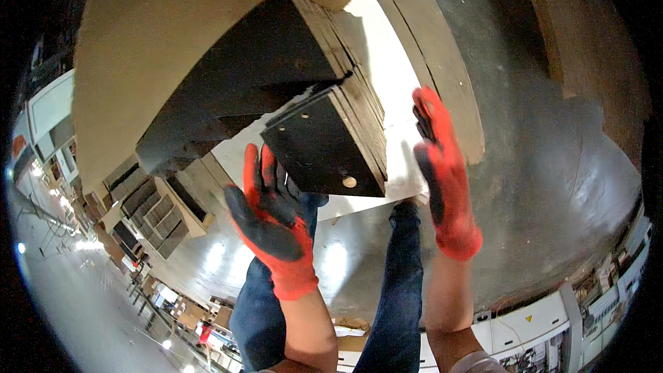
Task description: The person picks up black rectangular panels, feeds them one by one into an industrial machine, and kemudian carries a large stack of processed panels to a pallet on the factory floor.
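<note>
We see our left hand [271, 224] and right hand [442, 173] spread open, empty, flanking the stack of dark boards [324, 141] on what seems a white panel [387, 83]; uneven gripping could topple them.

A furniture or wood-panel workshop with the feel of a factory floor. A stack of dark drilled boards [324, 145] sits on large pale sheets [407, 76] above a polished grey concrete floor [552, 186]. More piles of cut panels [148, 211] stand along an aisle on the left, under bright overhead lights. White machine housing [532, 324] lines the lower right edge.
</note>
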### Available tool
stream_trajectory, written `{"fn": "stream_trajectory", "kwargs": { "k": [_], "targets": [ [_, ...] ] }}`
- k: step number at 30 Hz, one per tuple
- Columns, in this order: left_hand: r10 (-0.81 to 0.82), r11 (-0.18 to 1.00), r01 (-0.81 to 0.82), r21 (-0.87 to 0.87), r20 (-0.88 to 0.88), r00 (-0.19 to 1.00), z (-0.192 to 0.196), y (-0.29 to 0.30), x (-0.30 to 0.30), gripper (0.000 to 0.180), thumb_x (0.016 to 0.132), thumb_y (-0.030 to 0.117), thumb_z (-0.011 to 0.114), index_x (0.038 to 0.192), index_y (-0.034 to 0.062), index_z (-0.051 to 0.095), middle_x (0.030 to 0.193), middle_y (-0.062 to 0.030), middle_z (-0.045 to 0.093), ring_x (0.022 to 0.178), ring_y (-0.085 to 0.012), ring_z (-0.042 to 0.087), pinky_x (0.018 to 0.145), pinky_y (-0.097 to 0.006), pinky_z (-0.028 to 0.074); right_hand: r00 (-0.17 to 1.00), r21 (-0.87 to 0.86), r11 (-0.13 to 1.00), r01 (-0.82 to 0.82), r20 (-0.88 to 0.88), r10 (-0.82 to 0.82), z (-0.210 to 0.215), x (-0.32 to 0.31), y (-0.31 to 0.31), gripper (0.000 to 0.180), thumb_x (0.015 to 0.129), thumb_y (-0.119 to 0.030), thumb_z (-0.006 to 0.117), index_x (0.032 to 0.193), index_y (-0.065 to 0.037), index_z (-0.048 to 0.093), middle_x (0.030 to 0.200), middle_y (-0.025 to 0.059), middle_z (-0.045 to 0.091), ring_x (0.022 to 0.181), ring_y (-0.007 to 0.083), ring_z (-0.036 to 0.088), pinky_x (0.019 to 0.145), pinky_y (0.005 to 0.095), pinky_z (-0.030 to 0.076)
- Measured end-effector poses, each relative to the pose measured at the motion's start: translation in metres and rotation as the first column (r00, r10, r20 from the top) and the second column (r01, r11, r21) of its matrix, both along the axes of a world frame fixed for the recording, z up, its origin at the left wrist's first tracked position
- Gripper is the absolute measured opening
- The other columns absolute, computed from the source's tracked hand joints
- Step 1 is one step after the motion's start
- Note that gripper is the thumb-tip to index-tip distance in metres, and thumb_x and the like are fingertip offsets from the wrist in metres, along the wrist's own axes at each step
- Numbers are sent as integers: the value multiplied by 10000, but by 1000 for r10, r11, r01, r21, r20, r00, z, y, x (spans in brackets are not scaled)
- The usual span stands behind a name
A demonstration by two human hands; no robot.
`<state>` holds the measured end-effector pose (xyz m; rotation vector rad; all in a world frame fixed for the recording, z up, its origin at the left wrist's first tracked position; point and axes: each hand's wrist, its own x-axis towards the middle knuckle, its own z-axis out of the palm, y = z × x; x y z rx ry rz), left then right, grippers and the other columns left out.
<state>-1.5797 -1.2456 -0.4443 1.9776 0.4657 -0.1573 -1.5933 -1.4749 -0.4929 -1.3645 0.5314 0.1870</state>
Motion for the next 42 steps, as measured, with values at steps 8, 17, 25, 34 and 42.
{"fn": "stream_trajectory", "kwargs": {
  "k": [8,17,25,34,42],
  "targets": [
    [-689,400,646,650,-251,679,46,-25,51,1492,489,455,998,1715,68,242,1726,-219,329,1619,-453,252,1315,-595,143,990,-112,992,-49,123,63,36,-28,-12,934,789,-23,847,1607,25,398,1589,160,485,1486,268,455,1258,412,348],
    [-815,228,670,706,-239,528,16,-22,65,1400,456,452,1008,1630,46,361,1578,-186,477,1522,-379,408,1284,-667,110,995,-112,989,95,30,-92,20,-82,2,876,763,-68,848,1535,44,449,1529,202,530,1444,323,515,1236,431,394],
    [-890,223,684,694,-141,433,25,6,76,1427,480,416,1042,1633,30,295,1617,-187,475,1522,-378,411,1309,-618,92,986,-109,980,164,11,-164,2,-125,2,878,781,-36,843,1560,-10,439,1563,187,523,1481,315,491,1252,444,382],
    [-897,312,748,585,-80,436,28,18,92,1418,533,315,1062,1643,-11,242,1657,-208,369,1536,-368,384,1287,-448,293,988,-131,980,152,21,-151,-1,-127,1,875,799,-51,858,1564,-8,435,1555,191,537,1479,313,498,1258,449,378],
    [-900,228,713,663,-136,414,19,-2,67,1408,483,485,1034,1612,-2,349,1602,-220,480,1492,-421,440,1266,-619,212,993,-113,986,120,-3,-121,-7,-123,8,864,806,-77,873,1555,-15,448,1561,191,535,1476,319,502,1252,459,384]
  ]
}}
